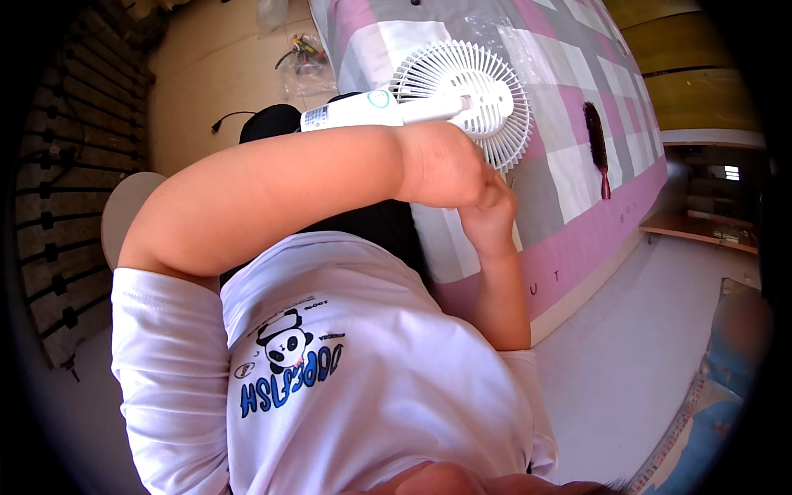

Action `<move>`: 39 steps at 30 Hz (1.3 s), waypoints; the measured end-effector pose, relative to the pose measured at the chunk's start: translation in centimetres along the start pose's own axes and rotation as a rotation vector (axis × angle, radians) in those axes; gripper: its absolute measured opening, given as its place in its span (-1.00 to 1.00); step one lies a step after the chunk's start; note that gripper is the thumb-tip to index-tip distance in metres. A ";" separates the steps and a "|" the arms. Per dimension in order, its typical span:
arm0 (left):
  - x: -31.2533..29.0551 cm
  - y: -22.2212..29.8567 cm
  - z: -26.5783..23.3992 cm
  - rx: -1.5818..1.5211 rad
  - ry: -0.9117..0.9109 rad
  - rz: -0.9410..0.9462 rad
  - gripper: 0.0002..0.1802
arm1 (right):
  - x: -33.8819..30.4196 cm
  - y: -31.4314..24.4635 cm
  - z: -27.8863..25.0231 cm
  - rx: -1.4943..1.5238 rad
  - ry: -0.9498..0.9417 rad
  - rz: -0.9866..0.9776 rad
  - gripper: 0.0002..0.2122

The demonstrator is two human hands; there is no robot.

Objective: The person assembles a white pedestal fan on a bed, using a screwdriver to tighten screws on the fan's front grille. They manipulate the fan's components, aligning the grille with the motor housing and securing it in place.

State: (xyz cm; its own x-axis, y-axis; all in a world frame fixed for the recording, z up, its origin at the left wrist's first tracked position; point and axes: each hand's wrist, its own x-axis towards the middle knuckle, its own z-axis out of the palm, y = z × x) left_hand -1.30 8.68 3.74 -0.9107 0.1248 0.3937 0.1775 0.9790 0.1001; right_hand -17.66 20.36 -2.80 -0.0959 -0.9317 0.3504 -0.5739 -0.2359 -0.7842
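Observation:
A white fan (381,109) with a round slatted cage lies on the checked bedcover, its stem pointing left. My left arm reaches across in front of it, and my left hand (445,165) is bent inward and closed at the cage's lower edge. From below comes my right hand (488,213), its fingers curled and meeting those of my left hand. Whatever the two hands pinch between them is hidden behind the fingers. Both hands are close to the rim of the cage; I cannot tell whether they touch it.
A dark brush (596,144) with a red handle lies on the bedcover (569,177) to the right. Clear plastic with coloured items (307,56) sits on the floor at upper left, near a black cable plug (216,127). A dark metal railing (70,198) stands left, a wooden shelf (701,231) right.

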 end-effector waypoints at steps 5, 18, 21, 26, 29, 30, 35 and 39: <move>0.4 -0.7 0.4 0.098 -0.082 0.086 -0.85 | 0.5 0.5 -1.3 -0.100 -0.130 0.043 -0.88; 0.5 1.0 1.5 -0.026 -0.226 -0.331 -0.83 | -0.4 0.4 0.5 -0.071 0.086 -0.101 -0.87; 0.1 0.5 1.2 -0.127 -0.072 -0.342 -0.83 | 0.0 0.4 -0.4 -0.207 0.001 -0.093 -0.85; 0.1 -1.0 0.3 -0.130 -0.046 -0.043 -0.81 | 0.8 0.5 -1.5 -0.152 -0.123 -0.097 -0.90; 0.5 -0.4 0.3 -0.011 -0.124 -0.075 -0.83 | 0.8 0.4 -1.4 -0.111 -0.109 -0.066 -0.89; 0.6 -0.2 0.5 0.019 -0.129 -0.087 -0.83 | 0.7 0.3 -1.2 -0.097 -0.080 -0.064 -0.89; 0.5 0.4 1.5 0.044 -0.158 -0.200 -0.82 | 0.2 -0.8 0.2 -0.149 0.049 -0.048 -0.87; 0.4 0.1 1.1 -0.019 -0.096 -0.209 -0.80 | 0.0 0.4 -1.0 -0.186 -0.066 -0.091 -0.85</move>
State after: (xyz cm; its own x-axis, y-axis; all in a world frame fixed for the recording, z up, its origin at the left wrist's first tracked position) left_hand -2.02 9.02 2.90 -0.9595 -0.0649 0.2740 -0.0127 0.9820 0.1882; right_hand -18.75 20.53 -2.61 0.0126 -0.9264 0.3764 -0.7184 -0.2702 -0.6410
